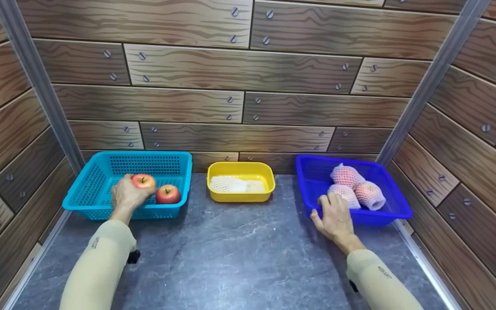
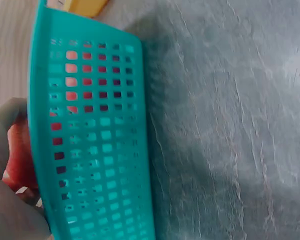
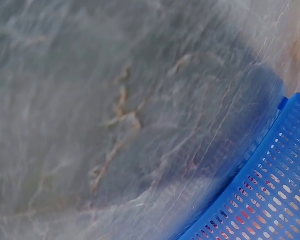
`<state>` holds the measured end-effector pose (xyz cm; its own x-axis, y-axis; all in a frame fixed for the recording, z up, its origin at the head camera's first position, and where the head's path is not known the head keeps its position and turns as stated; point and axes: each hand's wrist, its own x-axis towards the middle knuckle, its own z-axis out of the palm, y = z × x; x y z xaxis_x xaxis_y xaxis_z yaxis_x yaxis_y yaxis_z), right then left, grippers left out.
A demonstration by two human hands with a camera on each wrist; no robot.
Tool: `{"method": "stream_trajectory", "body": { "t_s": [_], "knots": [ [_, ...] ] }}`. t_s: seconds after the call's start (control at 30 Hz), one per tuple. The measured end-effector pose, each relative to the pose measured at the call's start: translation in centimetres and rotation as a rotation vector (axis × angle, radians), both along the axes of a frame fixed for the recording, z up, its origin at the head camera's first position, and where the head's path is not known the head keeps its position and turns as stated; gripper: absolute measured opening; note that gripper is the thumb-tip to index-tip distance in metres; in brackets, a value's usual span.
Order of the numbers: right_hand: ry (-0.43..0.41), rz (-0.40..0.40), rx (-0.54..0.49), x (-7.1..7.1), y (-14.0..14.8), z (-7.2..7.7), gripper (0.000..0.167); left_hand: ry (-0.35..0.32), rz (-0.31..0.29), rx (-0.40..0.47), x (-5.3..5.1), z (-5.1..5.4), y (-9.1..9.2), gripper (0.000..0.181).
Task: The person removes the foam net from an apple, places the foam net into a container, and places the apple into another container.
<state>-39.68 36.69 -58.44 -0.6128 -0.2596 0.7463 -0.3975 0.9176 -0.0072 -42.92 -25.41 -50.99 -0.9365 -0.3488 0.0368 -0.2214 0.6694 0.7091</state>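
At the left of the tabletop (image 1: 230, 254), the left hand (image 1: 126, 194) holds a red-and-yellow apple (image 1: 143, 181) in its grip, over the near side of a turquoise perforated basket (image 1: 97, 174) and close to the rim. A second apple (image 1: 168, 195) rests in that basket, just to the right of the held one. In the middle stands a yellow rectangular container (image 1: 240, 197) with white foam netting (image 1: 228, 184) lying inside. To the right, a blue perforated basket (image 1: 310, 174) carries three reddish fruits in foam nets (image 1: 345, 176), grouped together. The right hand (image 1: 335, 216) is at its near left rim, beside the nearest fruit, its grip loose with nothing visibly held.
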Motion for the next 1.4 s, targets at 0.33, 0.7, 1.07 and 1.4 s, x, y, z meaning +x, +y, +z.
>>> {"method": "stream_trajectory", "body": {
  "t_s": [0.33, 0.7, 1.07, 1.4],
  "knots": [
    [0.011, -0.007, 0.007, 0.0, 0.1, -0.1, 0.03, -0.164, -0.102, -0.149, -1.2, 0.2, -1.3, 0.077],
    [-0.006, -0.007, 0.016, 0.1, -0.3, 0.3, 0.029, -0.342, -0.184, -0.209, -0.5, 2.3, -1.9, 0.054],
    [0.02, -0.032, 0.025, 0.3, 0.2, -0.2, 0.03, -0.39, -0.233, -0.24, -0.9, 1.2, -1.4, 0.06],
    [0.003, -0.032, 0.025, 0.2, 0.1, -0.2, 0.031, -0.313, -0.233, -0.255, -0.5, 1.7, -0.8, 0.071]
  ]
}}
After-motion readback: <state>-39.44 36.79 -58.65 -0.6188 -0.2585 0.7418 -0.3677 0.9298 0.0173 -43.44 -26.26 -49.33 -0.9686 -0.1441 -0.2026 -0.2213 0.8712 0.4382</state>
